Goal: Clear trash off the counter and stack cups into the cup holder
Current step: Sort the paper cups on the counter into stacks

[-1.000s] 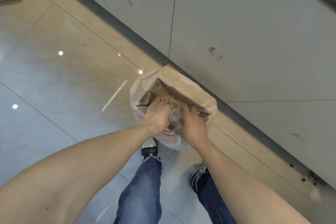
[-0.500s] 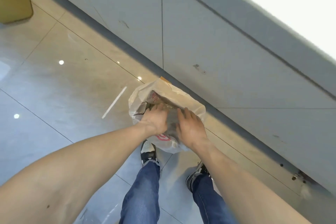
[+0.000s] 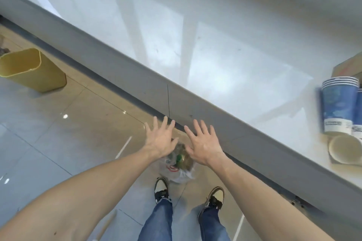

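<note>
Head view, left to right: a yellow bin (image 3: 33, 69) stands on the tiled floor (image 3: 58, 143) beside the counter base. Left hand (image 3: 159, 139) and right hand (image 3: 202, 143) hover with fingers spread wide, holding nothing, above a clear plastic trash bag (image 3: 177, 168) lying on the floor just ahead of the shoes. Far right on the white tabletop (image 3: 215, 55), stacked blue paper cups (image 3: 339, 103) stand upright beside a tipped cup (image 3: 345, 148).
</note>
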